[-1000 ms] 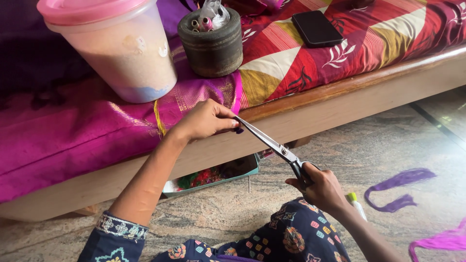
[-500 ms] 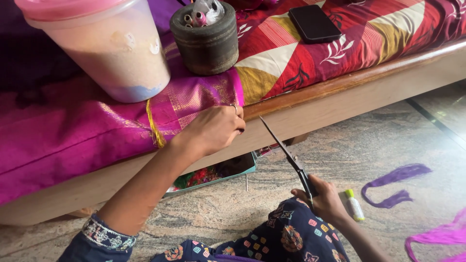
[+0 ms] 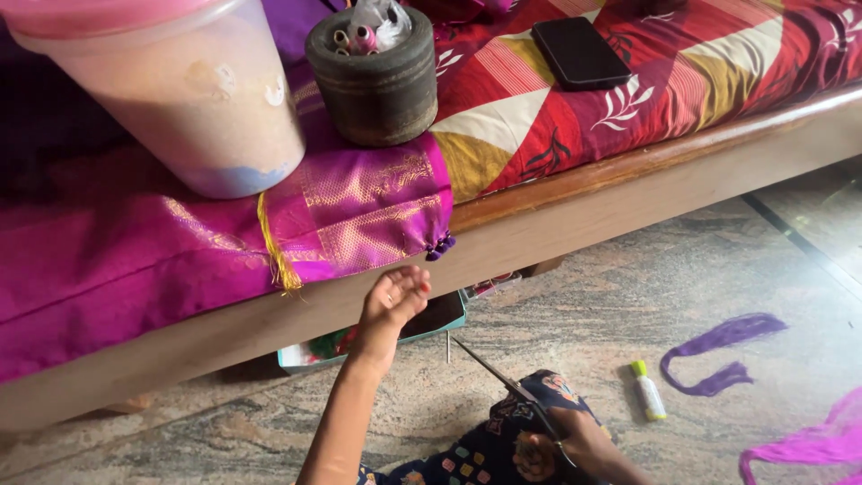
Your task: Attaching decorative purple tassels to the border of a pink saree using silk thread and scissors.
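Low at six o'clock, we grip the scissors [image 3: 507, 384] in our right hand [image 3: 575, 440], blades shut, pointing to ten o'clock. Our left hand [image 3: 395, 296] hangs loosely curled and empty, at ten o'clock from the tips, below the magenta cloth [image 3: 359, 211]. At three o'clock lies a small white glue bottle [image 3: 646, 392], green-capped.

Soft daylight fills the scene, brightest at three o'clock, where the stone floor [image 3: 718, 269] shows a pale sheen. The magenta silk cloth [image 3: 180, 251] glints along its gold weave, without harsh glare. A deep shadow lies under the bed frame [image 3: 584, 207], darkening the teal tray [image 3: 440, 319] there. The plastic tub [image 3: 180, 99] at eleven o'clock looks slightly soft and stretched by the wide lens. The left hand [image 3: 395, 301] is mildly blurred; the scissors [image 3: 503, 382] stay fairly crisp.
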